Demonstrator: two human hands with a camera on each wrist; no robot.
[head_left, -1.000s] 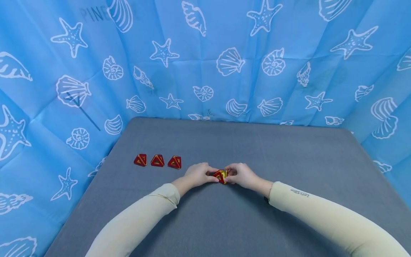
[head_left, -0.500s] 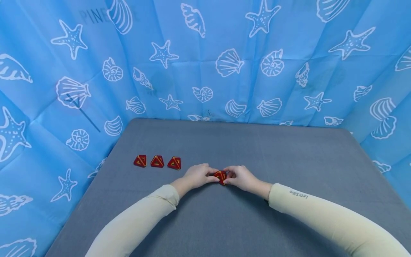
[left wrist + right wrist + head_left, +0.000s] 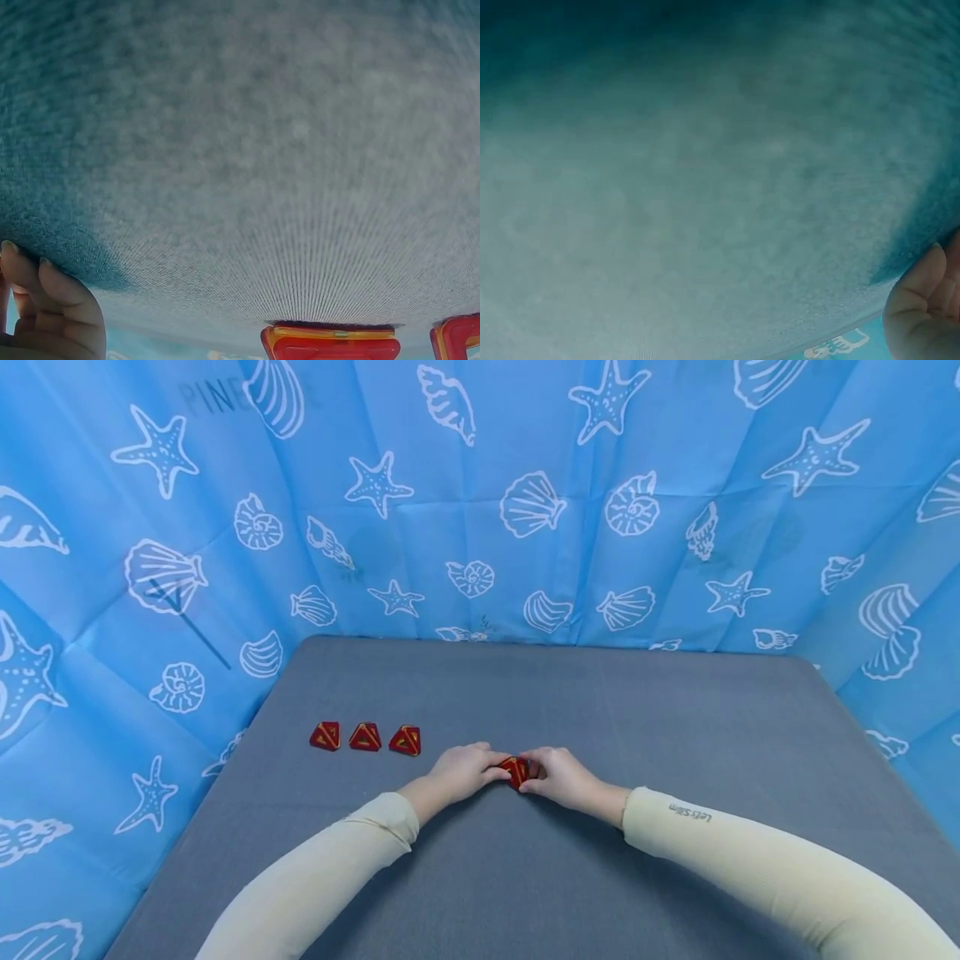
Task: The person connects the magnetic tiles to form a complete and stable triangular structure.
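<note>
Between both hands, at the middle of the table, is a small red triangular piece with yellow edges [image 3: 514, 772], like a pyramid of magnetic tiles. My left hand [image 3: 462, 770] pinches its left side between thumb and fingers. From the right, my right hand [image 3: 564, 778] pinches the other side, fingertips partly hiding it. To the left stand three similar red-and-yellow pyramids in a row: a left one [image 3: 326, 737], a middle one [image 3: 365, 737] and a right one [image 3: 406, 741]. In the left wrist view, one red pyramid [image 3: 334, 346] shows at the lower edge.
The grey cloth-covered table [image 3: 660, 718] spreads around the hands. A blue curtain [image 3: 442, 518] with white shells and starfish hangs behind it and along its sides.
A second ago a yellow face showed on the held piece's right side; red now shows there instead. The right hand has shifted slightly left. The row of three stays put.
</note>
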